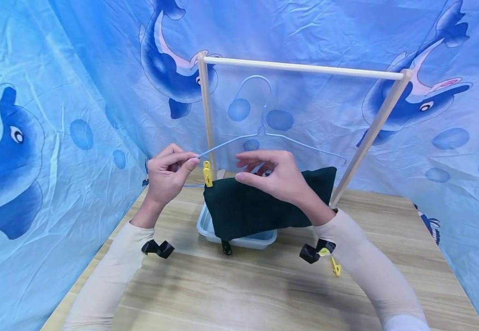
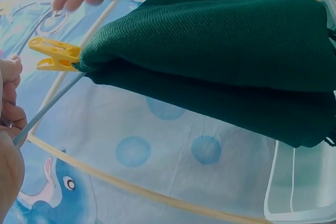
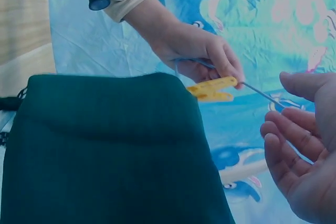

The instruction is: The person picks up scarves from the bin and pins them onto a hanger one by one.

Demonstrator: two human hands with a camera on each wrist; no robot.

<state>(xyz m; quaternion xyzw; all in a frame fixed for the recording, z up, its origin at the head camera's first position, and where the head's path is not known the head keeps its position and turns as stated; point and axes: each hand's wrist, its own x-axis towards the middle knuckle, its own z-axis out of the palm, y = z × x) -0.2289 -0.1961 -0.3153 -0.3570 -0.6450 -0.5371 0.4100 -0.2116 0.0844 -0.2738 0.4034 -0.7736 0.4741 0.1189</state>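
A light blue wire clothes hanger (image 1: 301, 144) is held up in front of the wooden rack. My left hand (image 1: 167, 172) pinches it near its left end, thumb against forefinger. Dark green cloth (image 1: 260, 207) hangs folded over the hanger's lower bar. At the cloth's upper left corner a yellow clothespin (image 1: 208, 174) grips it; the left wrist view shows this clothespin (image 2: 55, 55) beside the bar. My right hand (image 1: 274, 174) is in front of the cloth, fingers loosely bent and thumb apart, with nothing between them in the right wrist view.
A pale blue plastic tray (image 1: 260, 241) sits on the wooden table (image 1: 223, 294) under the cloth. Behind stands the wooden rack (image 1: 305, 67) with its crossbar. Another yellow clothespin (image 1: 336, 267) shows by the right wrist. Blue dolphin-print curtains (image 1: 99, 92) enclose the table.
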